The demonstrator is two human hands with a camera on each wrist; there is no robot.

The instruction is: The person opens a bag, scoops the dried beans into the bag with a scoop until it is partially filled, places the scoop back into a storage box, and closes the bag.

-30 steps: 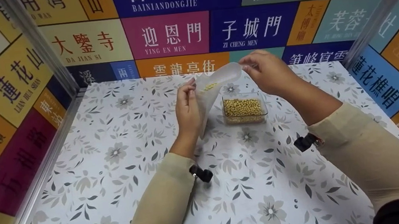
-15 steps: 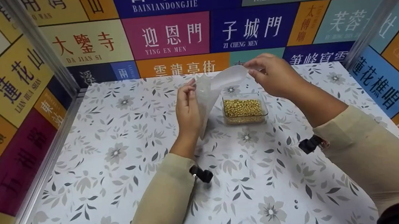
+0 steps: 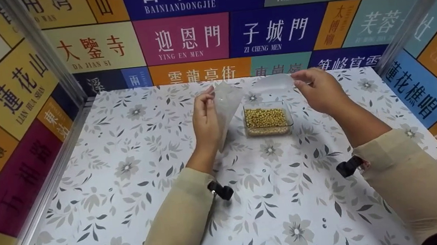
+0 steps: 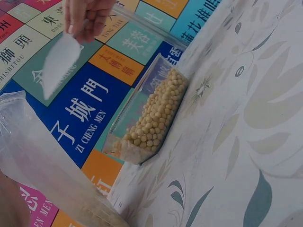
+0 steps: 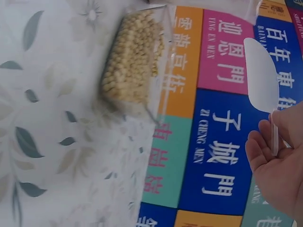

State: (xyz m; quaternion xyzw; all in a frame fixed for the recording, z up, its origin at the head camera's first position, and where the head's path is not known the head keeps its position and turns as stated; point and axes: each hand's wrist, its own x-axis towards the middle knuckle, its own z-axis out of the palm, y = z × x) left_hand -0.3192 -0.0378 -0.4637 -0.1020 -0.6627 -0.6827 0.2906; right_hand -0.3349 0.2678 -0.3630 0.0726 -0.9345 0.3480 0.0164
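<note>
In the head view my left hand [image 3: 205, 118] grips a translucent plastic bag [image 3: 228, 104], holding it upright beside a clear container [image 3: 291, 124]. Yellow soybeans [image 3: 265, 116] lie in that container. Pale contents show dimly low in the bag [image 4: 61, 175] in the left wrist view. My right hand [image 3: 320, 90] pinches the short handle of a translucent white scoop [image 3: 273, 84], raised behind and above the container. No beans are visible on the scoop [image 5: 262, 75] in the right wrist view. The left hand's fingers are partly hidden by the bag.
A white tablecloth [image 3: 130, 213] with grey flowers and leaves covers the table. Panels with printed characters [image 3: 183, 39] stand along the back and both sides, with clear corner posts [image 3: 46, 47] between them.
A few beans on the scoop at the bag's mouth are no longer seen there. My right hand has drawn the scoop right and slightly down, away from the bag. The left hand stays put.
</note>
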